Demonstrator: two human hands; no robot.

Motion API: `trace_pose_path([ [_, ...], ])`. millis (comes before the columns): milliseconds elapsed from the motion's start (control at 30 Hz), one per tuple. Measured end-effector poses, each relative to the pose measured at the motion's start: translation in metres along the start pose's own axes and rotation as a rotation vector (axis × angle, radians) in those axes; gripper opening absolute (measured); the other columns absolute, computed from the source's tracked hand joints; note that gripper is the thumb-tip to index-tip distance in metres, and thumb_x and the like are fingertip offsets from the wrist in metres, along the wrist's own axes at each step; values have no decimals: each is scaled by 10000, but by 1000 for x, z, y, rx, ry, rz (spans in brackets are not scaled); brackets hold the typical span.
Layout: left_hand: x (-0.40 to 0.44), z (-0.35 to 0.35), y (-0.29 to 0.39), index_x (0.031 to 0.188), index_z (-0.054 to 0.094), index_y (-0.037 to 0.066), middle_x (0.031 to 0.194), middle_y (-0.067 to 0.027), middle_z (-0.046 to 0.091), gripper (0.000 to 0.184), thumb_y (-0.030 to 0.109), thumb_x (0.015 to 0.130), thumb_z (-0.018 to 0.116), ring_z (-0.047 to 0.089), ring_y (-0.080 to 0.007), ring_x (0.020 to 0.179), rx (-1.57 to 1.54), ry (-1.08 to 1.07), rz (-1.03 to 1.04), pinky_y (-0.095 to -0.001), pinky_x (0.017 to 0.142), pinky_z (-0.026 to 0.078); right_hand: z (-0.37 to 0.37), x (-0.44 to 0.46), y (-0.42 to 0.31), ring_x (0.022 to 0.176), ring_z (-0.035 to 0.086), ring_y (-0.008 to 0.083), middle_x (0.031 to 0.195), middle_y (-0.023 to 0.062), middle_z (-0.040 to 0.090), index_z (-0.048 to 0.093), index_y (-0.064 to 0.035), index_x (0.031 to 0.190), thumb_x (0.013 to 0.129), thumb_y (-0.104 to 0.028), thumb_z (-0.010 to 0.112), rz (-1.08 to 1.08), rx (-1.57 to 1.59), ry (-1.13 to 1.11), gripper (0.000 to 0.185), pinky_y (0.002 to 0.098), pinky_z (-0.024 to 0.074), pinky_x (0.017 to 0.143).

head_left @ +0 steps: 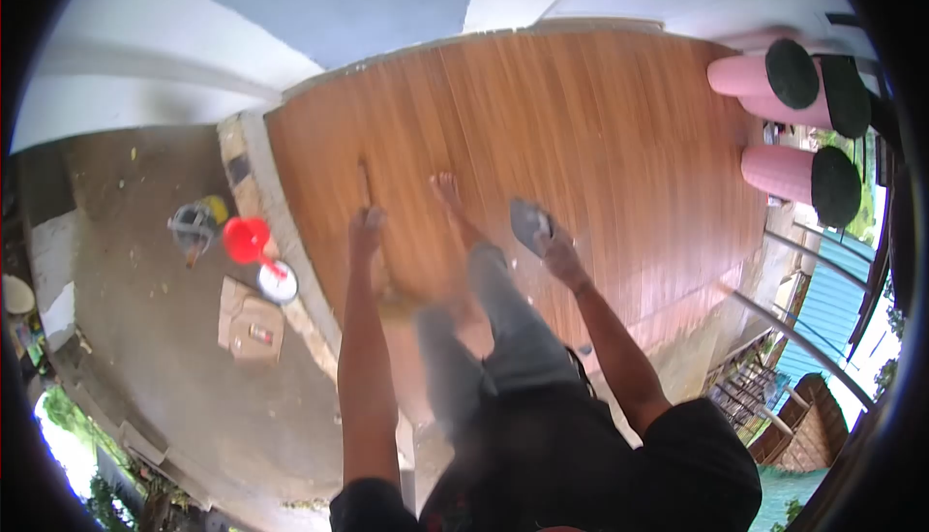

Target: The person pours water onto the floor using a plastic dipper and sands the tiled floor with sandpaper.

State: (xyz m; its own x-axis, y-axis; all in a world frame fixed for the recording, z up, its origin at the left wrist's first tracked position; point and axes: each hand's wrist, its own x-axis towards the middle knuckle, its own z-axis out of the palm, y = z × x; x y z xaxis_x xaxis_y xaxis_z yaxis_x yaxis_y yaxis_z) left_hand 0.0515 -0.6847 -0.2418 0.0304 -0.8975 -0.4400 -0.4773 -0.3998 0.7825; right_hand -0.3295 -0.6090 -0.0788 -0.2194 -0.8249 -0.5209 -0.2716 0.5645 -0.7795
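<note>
My left hand (366,227) is closed around a thin, narrow tool (364,182) that points away from me over the brown wood-look floor (600,145). Its exact kind is too blurred to tell. In my right hand (559,253) is a flat grey plate-like tool (527,222), held tilted above the same floor, fingers wrapped at its near side. The two hands are apart, with my bare foot (447,190) on the floor between them. My other foot is blurred.
Left of a raised ledge (276,183), on the lower concrete floor (145,338), are a red plastic dipper (248,239), a white round container (278,283), a grey bucket (191,229) and flattened cardboard (235,324). Pink columns (777,172) stand at right; walls rise ahead.
</note>
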Motion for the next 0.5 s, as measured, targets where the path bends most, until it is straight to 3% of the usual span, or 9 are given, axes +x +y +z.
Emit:
trace_pose_path([
  [33,29,5,-4,970,665,0,902,-193,715,345,302,990,498,694,-293,897,132,-2,-7,-392,827,528,18,54,5,1315,498,273,1405,198,534,445,22,1433,951,-209,517,11,-54,-42,540,353,368,1092],
  [133,109,35,-86,1027,660,1,992,-218,703,353,317,980,508,675,-345,951,109,-6,-257,-422,851,523,79,171,69,1390,431,311,1474,223,468,382,19,1477,1018,-285,467,121,-191,-128,557,372,320,1146],
  [200,168,65,-183,1141,633,8,1101,-240,670,397,351,979,515,640,-378,1028,208,56,-101,-434,901,504,128,261,144,1390,425,323,1474,232,461,387,27,1469,1039,-305,447,143,-239,-96,548,375,319,1146],
  [233,192,77,-231,1198,620,11,1156,-251,654,431,368,978,519,622,-394,1066,259,89,-19,-441,926,495,150,306,174,1390,416,342,1471,239,458,382,36,1467,1027,-255,448,109,-272,-79,532,386,321,1148],
  [267,218,91,-264,1291,560,25,1260,-261,589,484,392,977,524,563,-414,1154,359,157,-98,-463,986,450,171,347,204,1391,408,361,1469,246,455,377,45,1465,1016,-204,449,80,-308,-62,519,396,322,1150],
  [367,299,124,-306,1492,388,82,1501,-261,389,656,460,975,530,347,-463,1375,601,225,-322,-550,1120,283,221,456,233,1416,357,376,1510,229,400,356,53,1468,908,-62,476,-311,-685,104,583,434,303,1168],
  [400,311,137,-323,1507,367,93,1522,-255,362,672,474,975,525,322,-461,1392,619,294,-262,-567,1117,271,239,479,239,1428,338,375,1527,224,375,352,47,1471,862,-18,485,-505,-799,176,627,451,292,1177],
  [500,348,164,-354,1540,326,122,1564,-239,308,701,513,982,493,284,-444,1425,705,494,-97,-595,1104,255,285,526,289,1450,310,353,1558,214,327,344,31,1482,839,-1,501,-689,-947,6,662,481,253,1196],
])
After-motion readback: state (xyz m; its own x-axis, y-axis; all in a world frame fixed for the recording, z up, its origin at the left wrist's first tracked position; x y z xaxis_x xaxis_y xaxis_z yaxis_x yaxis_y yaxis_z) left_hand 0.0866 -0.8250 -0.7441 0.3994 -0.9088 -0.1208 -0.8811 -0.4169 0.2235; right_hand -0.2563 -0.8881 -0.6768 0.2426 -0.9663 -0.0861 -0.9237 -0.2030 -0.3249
